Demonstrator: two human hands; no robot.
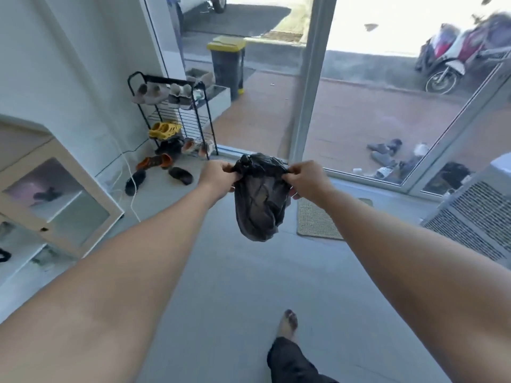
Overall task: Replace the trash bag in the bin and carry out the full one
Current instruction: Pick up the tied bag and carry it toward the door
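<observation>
A small black trash bag point(258, 200) hangs in the air in front of me, bulging with its load. My left hand point(218, 175) pinches the left side of its gathered top and my right hand point(307, 179) pinches the right side. Both arms are stretched forward over the grey floor. Outside, beyond the glass door, stands a dark wheeled bin with a yellow lid point(228, 62).
A black shoe rack point(177, 111) with sandals stands at the left wall, loose shoes point(154, 172) on the floor before it. A beige cabinet point(55, 200) is at far left, a doormat point(318, 219) by the sliding glass door point(304, 87), a white cooler unit point(475, 214) at right. Scooters point(459, 53) are parked outside.
</observation>
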